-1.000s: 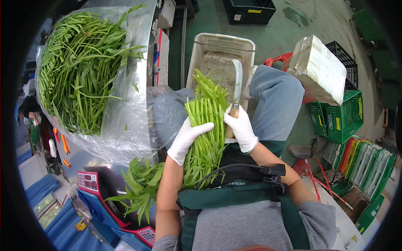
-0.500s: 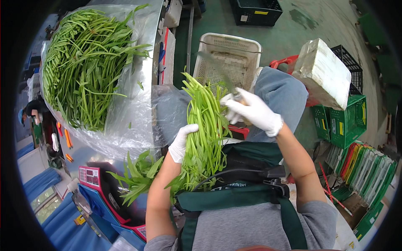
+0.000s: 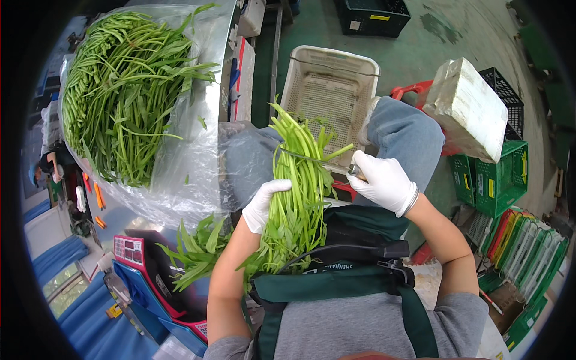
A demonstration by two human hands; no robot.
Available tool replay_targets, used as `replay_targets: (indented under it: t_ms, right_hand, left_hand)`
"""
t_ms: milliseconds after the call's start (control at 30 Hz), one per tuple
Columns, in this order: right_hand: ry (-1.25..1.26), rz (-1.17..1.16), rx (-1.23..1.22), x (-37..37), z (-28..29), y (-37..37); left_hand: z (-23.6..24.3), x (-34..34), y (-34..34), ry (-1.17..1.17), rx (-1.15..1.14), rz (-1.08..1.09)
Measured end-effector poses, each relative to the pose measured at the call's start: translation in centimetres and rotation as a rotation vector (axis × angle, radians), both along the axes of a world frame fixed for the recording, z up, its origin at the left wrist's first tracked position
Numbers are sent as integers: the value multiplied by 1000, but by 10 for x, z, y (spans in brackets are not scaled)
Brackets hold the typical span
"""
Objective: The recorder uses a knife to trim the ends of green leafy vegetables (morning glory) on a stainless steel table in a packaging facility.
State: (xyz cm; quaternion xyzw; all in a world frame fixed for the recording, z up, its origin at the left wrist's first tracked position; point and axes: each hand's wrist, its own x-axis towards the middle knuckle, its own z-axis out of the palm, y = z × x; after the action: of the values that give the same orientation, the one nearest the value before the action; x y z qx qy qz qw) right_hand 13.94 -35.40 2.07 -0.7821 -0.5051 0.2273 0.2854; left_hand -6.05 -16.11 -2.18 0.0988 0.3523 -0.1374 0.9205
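In a white glove, my left hand point(image 3: 266, 204) is closed around the left side of a bunch of water spinach point(image 3: 294, 201). Its stems point away from me and its leaves hang toward my lap. My right hand point(image 3: 384, 183), also gloved in white, grips a knife point(image 3: 307, 158) by its handle. The thin blade lies across the upper stems, pointing left. One loose stem piece point(image 3: 341, 152) sticks out to the right just above the blade. Whether the edge has gone through the stems cannot be made out.
A large heap of the same greens point(image 3: 129, 99) lies on plastic sheeting on the metal table point(image 3: 207, 120) to my left. Beyond my knees is a white plastic basket point(image 3: 330, 90). A foam box point(image 3: 468, 111) and green crates point(image 3: 501, 180) stand right; a scale point(image 3: 135, 255) is lower left.
My right hand has moved right and slightly down. The knife, raised and blurred beyond the bunch before, now lies across the stems. My left hand keeps its hold.
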Motion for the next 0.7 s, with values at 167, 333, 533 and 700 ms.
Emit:
replay_targets:
  t_ms: [167, 333, 533, 700]
  right_hand:
    - [-17, 103, -139, 13, -7, 6]
    - [-31, 255, -170, 22, -21, 26]
    - [32, 98, -240, 21, -18, 7]
    - [175, 105, -153, 16, -22, 37]
  left_hand:
    - [20, 16, -11, 55, 99, -92]
    - [12, 21, -21, 75, 101, -150]
    - [28, 24, -12, 73, 93, -66]
    - [2, 17, -6, 14, 142, -96]
